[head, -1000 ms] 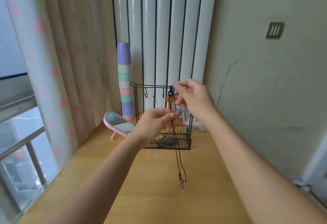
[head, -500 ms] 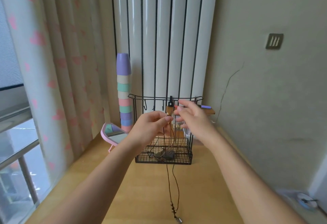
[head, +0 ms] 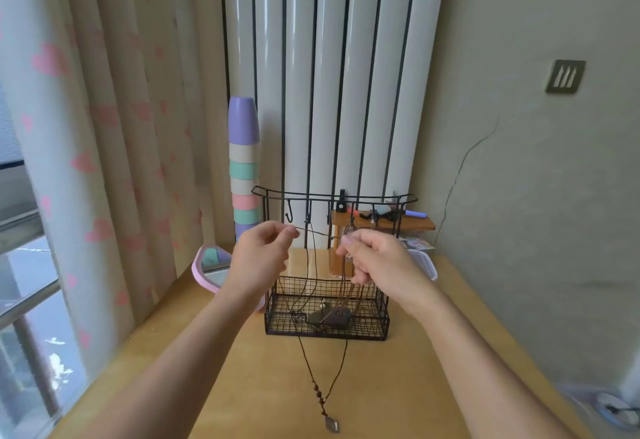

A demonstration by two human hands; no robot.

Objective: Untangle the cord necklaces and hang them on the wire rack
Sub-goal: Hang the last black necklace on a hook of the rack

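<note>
A black wire rack [head: 332, 196] with hooks along its top bar and a basket at its base stands on the wooden table [head: 242, 397]. My left hand [head: 259, 258] and my right hand [head: 377, 262] each pinch a dark cord necklace [head: 313, 362] and stretch a short length of it taut between them, just below the hooks. Its loop hangs down in front of the basket, and a beaded pendant [head: 331, 424] lies on the table. Other cord necklaces [head: 346, 286] hang from the hooks, their pendants [head: 329, 317] resting in the basket.
A stack of pastel cups [head: 243, 168] stands left of the rack, with a pink mirror [head: 211, 267] lying below it. A small wooden shelf [head: 381, 223] with pens sits behind the rack. A curtain [head: 86, 126] hangs at left, a radiator [head: 329, 74] behind, a wall to the right.
My hands have moved apart and lower, pulling the cord taut between them. The view has tilted down, so the pendant now lies lower on the table.
</note>
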